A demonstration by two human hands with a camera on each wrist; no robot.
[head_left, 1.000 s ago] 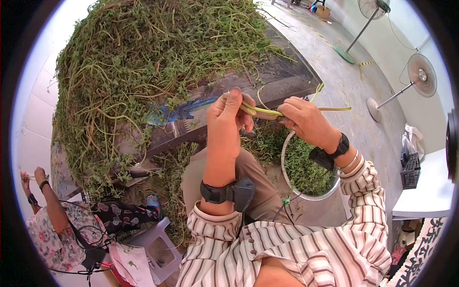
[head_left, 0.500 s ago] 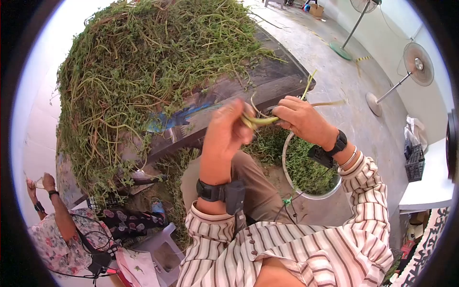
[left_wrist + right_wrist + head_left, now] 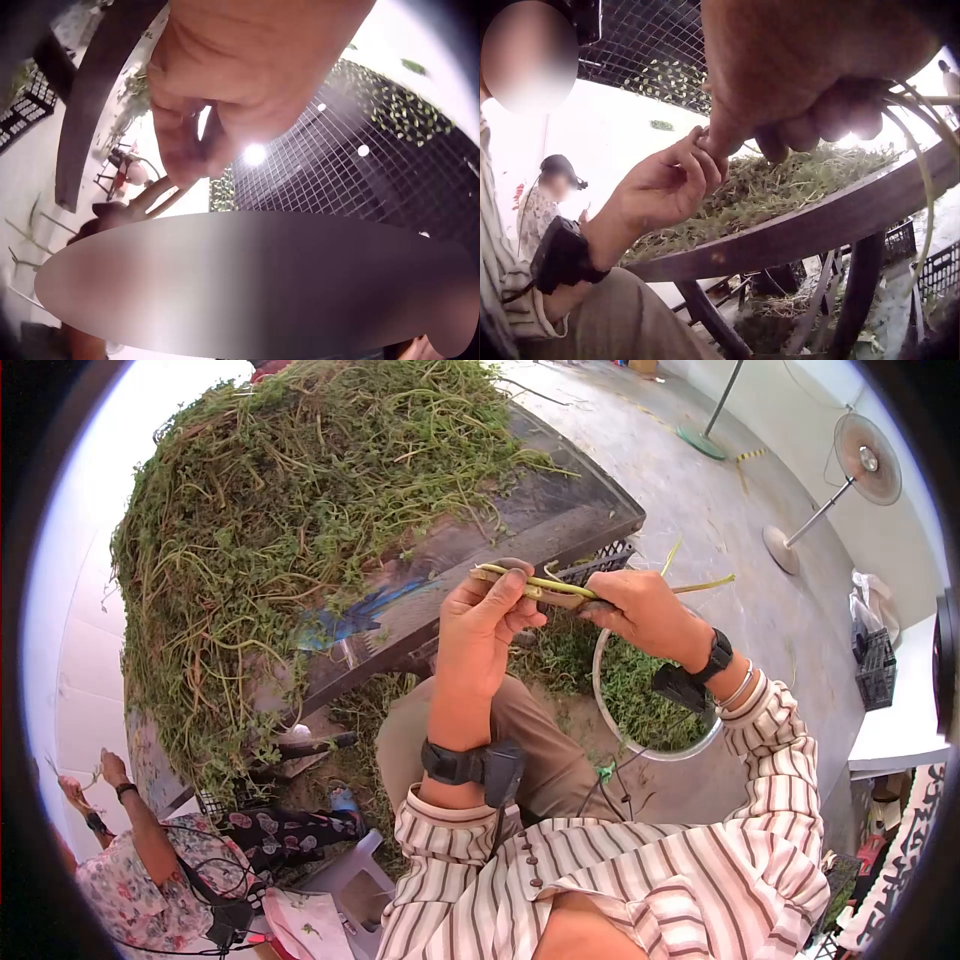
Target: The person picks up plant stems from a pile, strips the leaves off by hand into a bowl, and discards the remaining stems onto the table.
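Note:
A small bundle of yellow-green stems [image 3: 545,587] runs level between my two hands in front of the table edge. My left hand [image 3: 490,610] pinches its left end, fingers curled over the stems. My right hand [image 3: 640,610] grips the other end, and loose stem tips [image 3: 700,586] stick out past it to the right. In the right wrist view my right hand [image 3: 810,90] fills the top, with thin stems [image 3: 922,150] curving below it and my left hand [image 3: 671,184] beside it. The left wrist view shows only my left hand [image 3: 225,82] close up.
A big heap of green plant stems [image 3: 300,490] covers the dark table [image 3: 560,510]. A round metal bowl [image 3: 605,705] of picked greens sits by my right knee. Another person [image 3: 150,860] sits at lower left. Standing fans [image 3: 860,460] and black crates [image 3: 875,670] stand at right.
My left hand has risen back to the bundle and taken hold of its left end. The stems now lie straight and level between both hands, slightly higher than before.

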